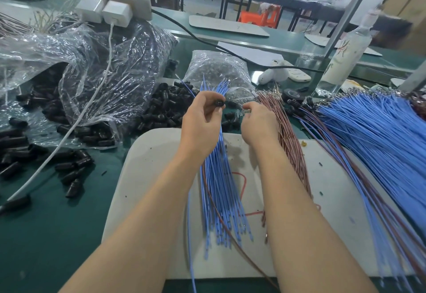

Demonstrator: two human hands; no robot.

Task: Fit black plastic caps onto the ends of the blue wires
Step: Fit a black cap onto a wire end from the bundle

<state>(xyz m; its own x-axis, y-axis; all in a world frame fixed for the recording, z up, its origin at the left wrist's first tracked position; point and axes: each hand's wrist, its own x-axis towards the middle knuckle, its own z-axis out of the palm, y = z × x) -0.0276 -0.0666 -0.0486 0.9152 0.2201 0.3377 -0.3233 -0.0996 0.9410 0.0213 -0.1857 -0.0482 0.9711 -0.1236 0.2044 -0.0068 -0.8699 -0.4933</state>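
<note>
My left hand (pixel 202 120) pinches one cap (pixel 219 104) above the blue wires (pixel 221 189) fanned on the surface (pixel 69 235). My right hand (pixel 259 124) curls beside it; whether it grips anything, I cannot tell. I judge the task is at an early stage: a big pile (pixel 368 131) and loose caps (pixel 161 108) wait.

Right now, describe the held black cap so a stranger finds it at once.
On the white board, follow the blue wire bundle up to the left hand. It pinches the black cap, which, unlike the loose caps heaped to the left, is off the table.
</note>
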